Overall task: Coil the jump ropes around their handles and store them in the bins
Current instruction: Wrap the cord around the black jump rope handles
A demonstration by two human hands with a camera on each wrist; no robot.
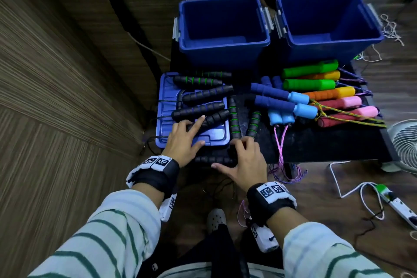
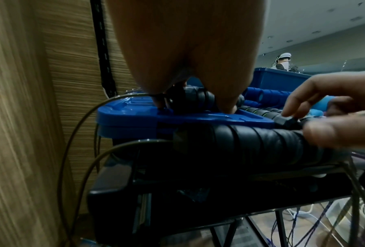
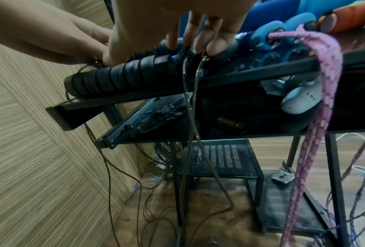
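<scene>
Several black foam jump-rope handles lie on a blue lid [image 1: 167, 88] at the table's left. My left hand [image 1: 199, 131] rests flat over one black handle [image 1: 214, 118], fingers straight, thumb on the lid; the left wrist view shows thumb and fingers either side of that handle [image 2: 196, 98]. My right hand [image 1: 225, 153] hovers at the front edge. Its fingertips [image 3: 190, 45] touch the ends of two green-ringed handles [image 1: 234, 124], and its thumb lies along another black handle [image 1: 212, 160] at the edge. Thin wire ropes [image 3: 187, 100] hang off the table. Two blue bins [image 1: 225, 54] [image 1: 327, 52] stand behind.
Blue, green, orange and pink handles [image 1: 309, 84] crowd the right of the black table [image 1: 316, 146]. A pink braided rope [image 1: 279, 144] hangs over the front edge. A wood-panelled wall is on the left; a white fan [image 1: 406, 142] and a power strip [image 1: 401, 210] are on the floor at the right.
</scene>
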